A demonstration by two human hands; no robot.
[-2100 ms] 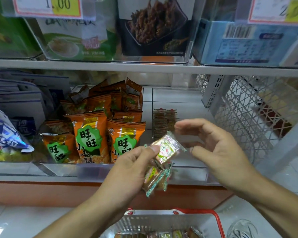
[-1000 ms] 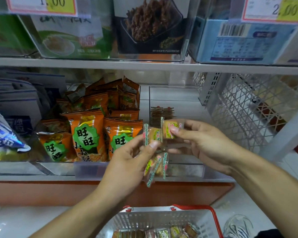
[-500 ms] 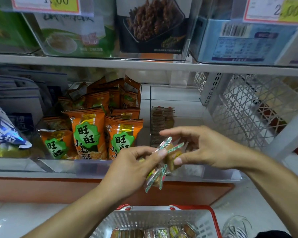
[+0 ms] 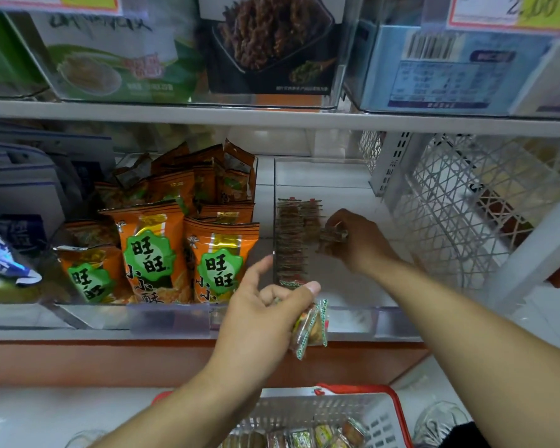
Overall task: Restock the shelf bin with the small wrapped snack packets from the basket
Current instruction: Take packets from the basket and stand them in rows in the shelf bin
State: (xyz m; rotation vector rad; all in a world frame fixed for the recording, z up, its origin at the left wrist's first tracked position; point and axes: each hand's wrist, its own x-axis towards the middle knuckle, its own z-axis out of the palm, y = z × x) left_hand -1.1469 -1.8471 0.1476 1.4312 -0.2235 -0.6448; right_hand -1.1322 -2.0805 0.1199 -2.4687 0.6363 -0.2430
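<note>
A clear shelf bin (image 4: 353,313) on the lower shelf holds rows of small wrapped snack packets (image 4: 291,240) standing on edge along its left wall. My right hand (image 4: 356,240) reaches into the bin and pinches one small packet (image 4: 333,235) beside the second row. In front of the bin's lip, my left hand (image 4: 265,315) grips a few more packets (image 4: 311,328), which hang down from its fingers. The white basket with red handles (image 4: 369,412) sits below, with several packets (image 4: 307,438) in it.
Orange snack bags (image 4: 152,253) fill the bin to the left. A white lattice crate (image 4: 466,215) stands right of the bin. The upper shelf (image 4: 272,119) overhangs with boxed goods and price tags. Blue-white packs (image 4: 4,263) lie far left.
My right hand took a packet from my left hand and carried it forward into the bin, up to the rows. My left hand dropped slightly, still holding its packets.
</note>
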